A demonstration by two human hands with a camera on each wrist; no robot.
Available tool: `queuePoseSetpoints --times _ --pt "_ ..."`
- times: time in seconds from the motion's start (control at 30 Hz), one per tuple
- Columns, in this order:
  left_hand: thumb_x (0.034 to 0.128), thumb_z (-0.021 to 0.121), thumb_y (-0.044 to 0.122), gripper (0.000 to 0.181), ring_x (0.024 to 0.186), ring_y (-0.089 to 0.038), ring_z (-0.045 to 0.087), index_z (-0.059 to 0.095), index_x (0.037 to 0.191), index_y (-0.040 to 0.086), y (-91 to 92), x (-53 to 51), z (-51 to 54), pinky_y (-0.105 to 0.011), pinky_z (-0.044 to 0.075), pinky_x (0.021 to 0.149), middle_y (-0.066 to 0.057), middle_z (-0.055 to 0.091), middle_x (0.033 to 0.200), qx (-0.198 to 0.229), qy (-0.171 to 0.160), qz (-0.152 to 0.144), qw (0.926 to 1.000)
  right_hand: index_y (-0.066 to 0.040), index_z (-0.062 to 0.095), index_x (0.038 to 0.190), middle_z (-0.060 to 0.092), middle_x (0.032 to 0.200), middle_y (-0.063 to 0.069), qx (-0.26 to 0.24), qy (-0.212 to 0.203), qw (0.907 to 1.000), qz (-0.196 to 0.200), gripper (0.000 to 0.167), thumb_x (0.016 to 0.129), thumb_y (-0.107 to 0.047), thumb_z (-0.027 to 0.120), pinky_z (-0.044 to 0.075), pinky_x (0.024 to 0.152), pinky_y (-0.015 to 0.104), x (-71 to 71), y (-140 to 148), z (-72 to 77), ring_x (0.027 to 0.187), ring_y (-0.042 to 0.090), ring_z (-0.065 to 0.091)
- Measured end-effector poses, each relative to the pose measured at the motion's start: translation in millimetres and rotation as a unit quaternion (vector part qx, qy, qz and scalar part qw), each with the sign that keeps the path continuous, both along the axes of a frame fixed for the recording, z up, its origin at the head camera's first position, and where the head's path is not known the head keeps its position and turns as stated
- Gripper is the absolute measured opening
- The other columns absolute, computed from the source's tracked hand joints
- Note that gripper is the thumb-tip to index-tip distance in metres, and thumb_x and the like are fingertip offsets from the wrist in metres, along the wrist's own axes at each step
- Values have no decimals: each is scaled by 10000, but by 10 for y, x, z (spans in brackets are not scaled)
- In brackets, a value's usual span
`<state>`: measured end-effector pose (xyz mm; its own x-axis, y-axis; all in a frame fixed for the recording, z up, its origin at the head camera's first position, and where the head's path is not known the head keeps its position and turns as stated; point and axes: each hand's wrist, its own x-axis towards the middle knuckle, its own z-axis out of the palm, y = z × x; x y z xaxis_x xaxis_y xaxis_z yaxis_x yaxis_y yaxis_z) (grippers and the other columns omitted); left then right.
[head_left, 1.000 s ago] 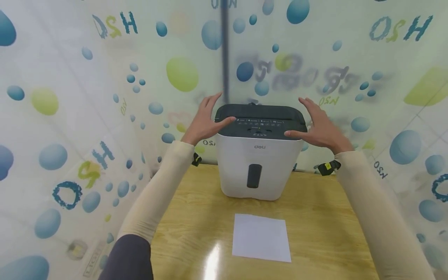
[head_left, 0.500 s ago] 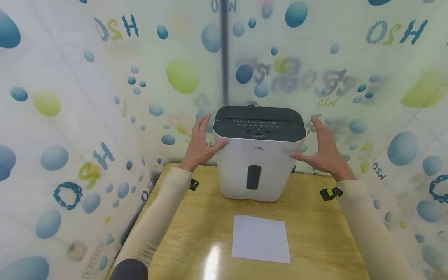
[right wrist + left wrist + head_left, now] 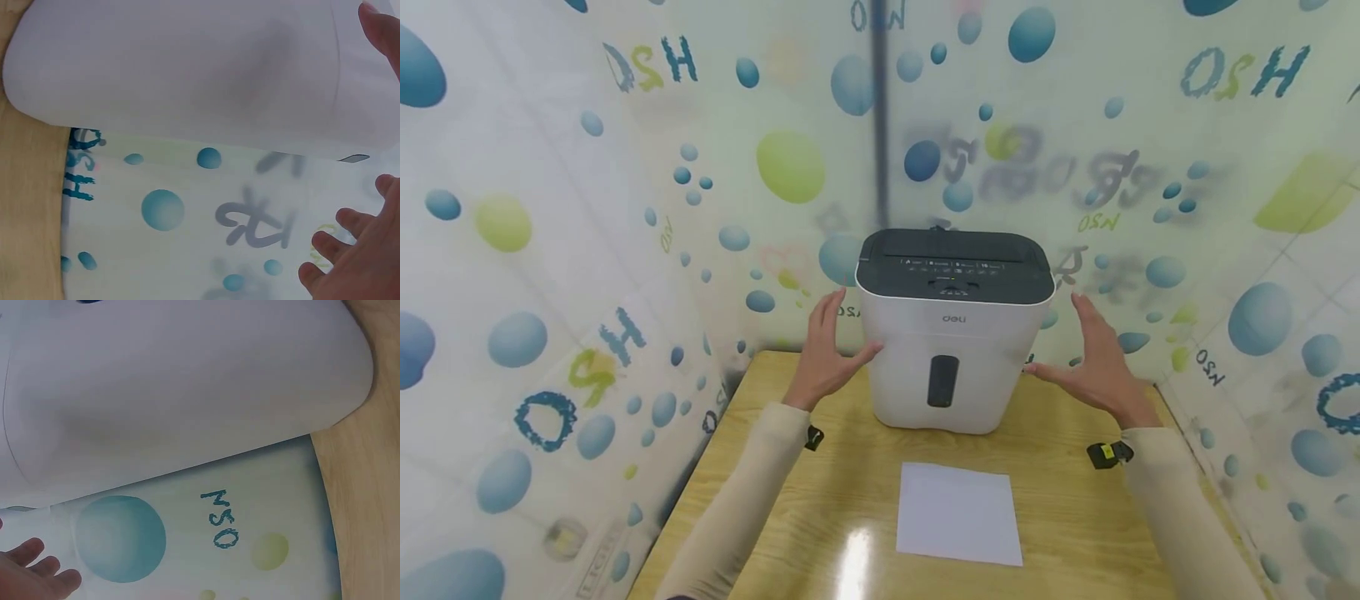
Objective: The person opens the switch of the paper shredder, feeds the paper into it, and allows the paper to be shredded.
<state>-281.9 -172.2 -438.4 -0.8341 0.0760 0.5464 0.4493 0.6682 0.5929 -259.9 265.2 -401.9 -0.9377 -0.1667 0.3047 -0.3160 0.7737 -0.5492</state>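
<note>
A white paper shredder with a dark top and a dark window on its front stands upright at the back of the table. To its left, my left hand is spread, thumb apart from the fingers. On the other side my right hand is spread the same way. Both hands flank the shredder and seem to hold nothing; whether the left thumb touches its wall I cannot tell. In the right wrist view, fingers sit apart from the white wall. The left wrist view shows only fingertips.
A blank white sheet of paper lies on the wooden table in front of the shredder. Printed curtains with blue and green dots close off the back and sides. Black wrist cameras sit at my cuffs.
Both hands have come down from the level of the shredder's top to beside its body, staying spread. Shredder and paper stay in place; the head view has shifted slightly.
</note>
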Motion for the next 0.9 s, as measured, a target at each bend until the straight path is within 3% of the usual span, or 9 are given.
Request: queuePoseSetpoints --times 0.33,0.5,0.73,0.9 --pt "830 803 532 1032 1539 -325 275 243 1636 216 45 141 -396 -627 339 1184 -114 248 1674 258 -353 80 9990 -257 3 1665 26 1740 139 -157 -347 9993 0 1241 794 -560 834 173 1146 786 128 -47 -402 1565 496 99" --pt "834 815 497 1031 1535 -328 277 239 1634 192 104 229 -643 -600 327 1205 -138 262 1662 279 -602 -59 9978 -213 16 1667 33 1737 154 -79 -509 9987 -18 1247 793 -584 824 175 1137 796 176 -93 -636 1553 520 106" --pt "824 803 572 1056 1548 -297 253 214 1637 241 215 377 -947 -586 336 1205 -98 228 1676 255 -1169 -123 9927 -213 2 1666 34 1734 167 -95 -760 9971 -23 1239 804 -563 821 171 1127 811 253 -154 -913 1549 534 92" --pt "811 843 500 1064 1533 -303 281 225 1636 240 308 469 -1160 -587 368 1181 -78 224 1669 380 -1508 -128 9878 -132 55 1661 98 1710 236 -193 -733 9971 53 1231 798 -546 828 194 1134 793 327 -219 -1131 1531 550 142"
